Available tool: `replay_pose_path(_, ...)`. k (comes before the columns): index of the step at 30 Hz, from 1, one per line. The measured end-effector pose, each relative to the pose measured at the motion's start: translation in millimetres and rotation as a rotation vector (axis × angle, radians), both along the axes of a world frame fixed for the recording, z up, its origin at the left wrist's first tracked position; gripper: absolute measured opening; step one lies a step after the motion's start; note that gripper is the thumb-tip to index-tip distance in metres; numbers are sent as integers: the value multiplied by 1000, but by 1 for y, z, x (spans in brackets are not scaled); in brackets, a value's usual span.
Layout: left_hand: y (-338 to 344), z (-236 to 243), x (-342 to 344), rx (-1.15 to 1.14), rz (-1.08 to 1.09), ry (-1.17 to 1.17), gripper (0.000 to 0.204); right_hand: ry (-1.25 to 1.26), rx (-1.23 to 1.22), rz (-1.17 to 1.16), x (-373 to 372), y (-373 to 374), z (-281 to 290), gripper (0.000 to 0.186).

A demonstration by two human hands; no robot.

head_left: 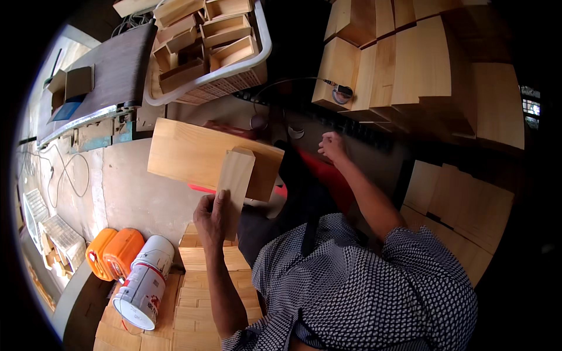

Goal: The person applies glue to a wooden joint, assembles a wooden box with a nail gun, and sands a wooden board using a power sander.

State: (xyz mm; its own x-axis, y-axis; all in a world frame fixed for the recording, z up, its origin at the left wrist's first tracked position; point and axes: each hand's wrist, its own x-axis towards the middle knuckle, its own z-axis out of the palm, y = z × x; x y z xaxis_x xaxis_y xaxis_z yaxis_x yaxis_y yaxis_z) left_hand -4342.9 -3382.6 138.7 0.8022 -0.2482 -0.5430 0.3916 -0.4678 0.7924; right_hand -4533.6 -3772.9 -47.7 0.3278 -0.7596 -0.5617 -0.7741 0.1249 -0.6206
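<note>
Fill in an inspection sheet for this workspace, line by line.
Surface: wide board in front of the person; its support is mostly hidden.
Job's things: narrow wooden piece, overlapping the board in view; contact between them can't be told.
Clutter: orange jugs and white buckets at lower left; open carton on the belt.
Hands: left grips the narrow piece; right is curled, nothing seen in it.
Cables: cord runs to a round tool on the stacked wood; loose cable on the floor.
Surroundings: basket of wooden boxes ahead.
</note>
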Motion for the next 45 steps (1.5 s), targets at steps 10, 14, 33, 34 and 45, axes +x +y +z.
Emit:
replay_pose_path(10, -14, -24, 8, 182, 166, -80, 25, 156, 136, -571, 41, -270, -137, 57)
replay_pose_path(14, -17, -32, 6, 257, 117, -340, 28, 140, 185, -637, 64, -316, -193, 66)
replay_pose_path(33, -74, -20, -60, 300, 76, -616, 42, -620, 408, -255, -1, -346, -191, 60)
replay_pose_path(34, -75, -18, -63, 302, 92, -629, 42, -614, 419, -269, 0, -347, -170, 60)
replay_pose_path(45, -66, -13, -123, 291, 5, -508, 42, -848, 43, 911, 12, -216, 153, 62)
